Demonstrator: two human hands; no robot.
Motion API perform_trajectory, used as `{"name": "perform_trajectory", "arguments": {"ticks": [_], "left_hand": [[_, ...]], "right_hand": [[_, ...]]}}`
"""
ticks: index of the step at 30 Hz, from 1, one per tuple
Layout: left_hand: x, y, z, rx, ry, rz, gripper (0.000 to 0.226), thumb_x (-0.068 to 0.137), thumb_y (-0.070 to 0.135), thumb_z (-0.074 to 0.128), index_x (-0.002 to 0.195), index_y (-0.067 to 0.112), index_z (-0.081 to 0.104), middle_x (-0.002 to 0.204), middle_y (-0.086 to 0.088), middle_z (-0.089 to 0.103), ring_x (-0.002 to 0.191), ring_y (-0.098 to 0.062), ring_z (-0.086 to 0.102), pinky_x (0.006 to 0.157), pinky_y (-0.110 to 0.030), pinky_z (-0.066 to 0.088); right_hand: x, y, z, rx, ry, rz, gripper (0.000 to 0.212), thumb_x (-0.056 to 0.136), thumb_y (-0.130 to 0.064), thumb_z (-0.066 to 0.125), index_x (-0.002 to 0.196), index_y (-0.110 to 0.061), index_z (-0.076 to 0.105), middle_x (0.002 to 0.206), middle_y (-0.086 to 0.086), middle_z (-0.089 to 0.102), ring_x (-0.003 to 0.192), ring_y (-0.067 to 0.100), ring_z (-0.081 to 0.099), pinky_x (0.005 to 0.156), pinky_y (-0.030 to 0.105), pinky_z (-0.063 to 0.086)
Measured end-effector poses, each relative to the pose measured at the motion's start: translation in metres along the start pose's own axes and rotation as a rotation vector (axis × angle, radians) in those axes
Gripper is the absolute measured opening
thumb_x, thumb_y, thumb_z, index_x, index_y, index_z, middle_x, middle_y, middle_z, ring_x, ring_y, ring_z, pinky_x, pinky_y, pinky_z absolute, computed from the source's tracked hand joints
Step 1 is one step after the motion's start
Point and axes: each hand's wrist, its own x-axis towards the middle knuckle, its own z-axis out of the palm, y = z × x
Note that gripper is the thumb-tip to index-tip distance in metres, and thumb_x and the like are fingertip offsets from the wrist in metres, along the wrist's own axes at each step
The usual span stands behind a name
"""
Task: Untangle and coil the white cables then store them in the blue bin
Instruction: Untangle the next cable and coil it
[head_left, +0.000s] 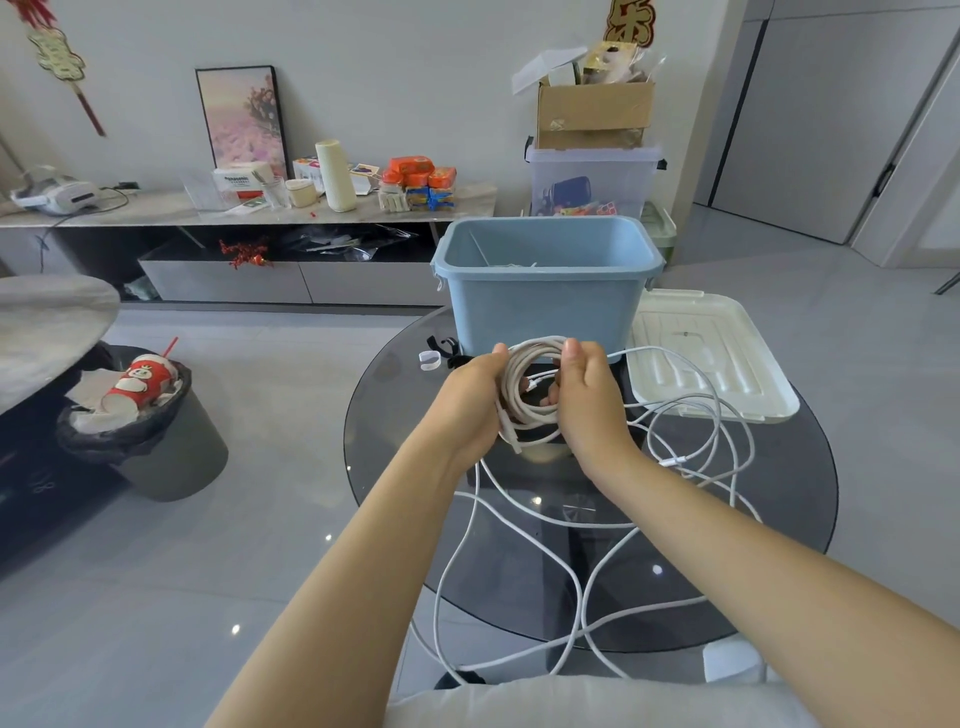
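The round glass surface holds everything. At its far edge stands the blue bin, open at the top. Something pale lies low inside it, but what it is cannot be told. Just to the right of the bin, at the far right edge, lies a white lid.

Loose white cables lie in big loops across the middle of the surface and hang over the near edge. More loops run toward the right edge, under the lid's near side.

Just in front of the bin, both hands hold a coil of white cable up off the surface. The left hand is wrapped round the left side of the coil. The right hand pinches the right side, with the thumb on top. A plug end sticks out at the bottom of the coil.

The coil looks almost done. To do it well, the left hand should keep the loops tight so none slip. The right hand should tuck in the loose end, then the coil can go into the bin. The loose cables may snag, so lift slowly.

A small white clip and a black strap lie by the bin's left corner.
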Motion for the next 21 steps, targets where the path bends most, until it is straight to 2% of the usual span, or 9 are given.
{"name": "perform_trajectory", "arguments": {"ticks": [3,7,10,12,14,16,17,19,21], "left_hand": [[-0.001,0.002,-0.003,-0.003,-0.047,0.002,0.034,0.103,0.009,0.031,0.088,0.001,0.061,0.062,-0.001,0.068,0.056,-0.008,0.065,0.058,-0.02,0.054],[0.006,-0.002,-0.013,0.141,0.142,0.029,0.02,0.097,0.009,0.048,0.104,0.0,0.066,0.08,-0.005,0.069,0.068,-0.014,0.065,0.062,-0.02,0.056],[0.01,0.0,-0.02,0.266,0.226,0.177,0.015,0.094,0.014,0.058,0.1,0.008,0.07,0.083,0.001,0.069,0.075,-0.011,0.064,0.073,-0.022,0.055],[0.008,0.004,-0.018,0.42,0.211,0.246,0.017,0.092,0.02,0.06,0.105,0.016,0.07,0.088,0.012,0.067,0.081,0.0,0.061,0.076,-0.016,0.05],[0.007,0.006,-0.014,0.469,0.183,0.251,0.02,0.091,0.021,0.061,0.109,0.016,0.07,0.074,0.02,0.063,0.068,0.008,0.058,0.064,-0.007,0.044],[0.007,0.006,-0.014,0.433,0.168,0.225,0.018,0.09,0.019,0.064,0.105,0.013,0.071,0.051,0.017,0.054,0.046,0.004,0.051,0.054,-0.009,0.041],[0.007,0.006,-0.016,0.43,0.176,0.214,0.016,0.088,0.02,0.066,0.1,0.013,0.072,0.048,0.013,0.05,0.043,0.001,0.046,0.054,-0.013,0.041],[0.009,0.006,-0.02,0.439,0.194,0.19,0.013,0.084,0.025,0.072,0.09,0.014,0.074,0.052,0.007,0.05,0.044,-0.004,0.044,0.055,-0.018,0.041],[0.009,0.006,-0.021,0.438,0.208,0.176,0.018,0.078,0.026,0.077,0.089,0.012,0.074,0.058,0.002,0.056,0.046,-0.004,0.048,0.054,-0.017,0.043]], "right_hand": [[0.002,0.002,-0.002,-0.013,-0.003,0.031,0.028,0.102,-0.036,0.027,0.098,-0.015,0.045,0.07,-0.004,0.05,0.062,0.011,0.05,0.061,0.028,0.039],[0.007,0.004,-0.008,-0.12,-0.069,0.033,0.029,0.101,-0.037,0.029,0.098,-0.016,0.048,0.073,-0.004,0.052,0.067,0.014,0.052,0.069,0.03,0.041],[0.006,0.008,-0.009,-0.17,-0.237,-0.023,0.027,0.101,-0.035,0.035,0.081,-0.023,0.049,0.066,-0.004,0.05,0.06,0.012,0.05,0.064,0.029,0.04],[0.003,0.01,-0.007,-0.192,-0.369,-0.049,0.026,0.1,-0.034,0.039,0.077,-0.025,0.049,0.06,-0.004,0.049,0.052,0.011,0.048,0.061,0.029,0.04],[0.001,0.01,-0.005,-0.156,-0.454,-0.053,0.02,0.099,-0.033,0.042,0.09,-0.024,0.057,0.055,-0.007,0.049,0.049,0.011,0.047,0.059,0.029,0.04],[0.001,0.009,-0.005,-0.095,-0.506,-0.042,0.023,0.099,-0.033,0.044,0.108,-0.02,0.06,0.053,-0.007,0.047,0.049,0.012,0.046,0.055,0.027,0.039],[0.0,0.01,-0.005,-0.06,-0.525,-0.035,0.025,0.099,-0.034,0.045,0.111,-0.019,0.061,0.053,-0.005,0.045,0.05,0.013,0.045,0.054,0.026,0.039],[0.0,0.012,-0.005,0.022,-0.535,-0.013,0.025,0.097,-0.034,0.048,0.108,-0.018,0.064,0.054,-0.002,0.043,0.048,0.013,0.043,0.052,0.027,0.038],[0.0,0.014,-0.003,0.126,-0.505,0.038,0.023,0.096,-0.033,0.052,0.102,-0.017,0.067,0.052,-0.004,0.041,0.046,0.012,0.039,0.049,0.028,0.037]]}}
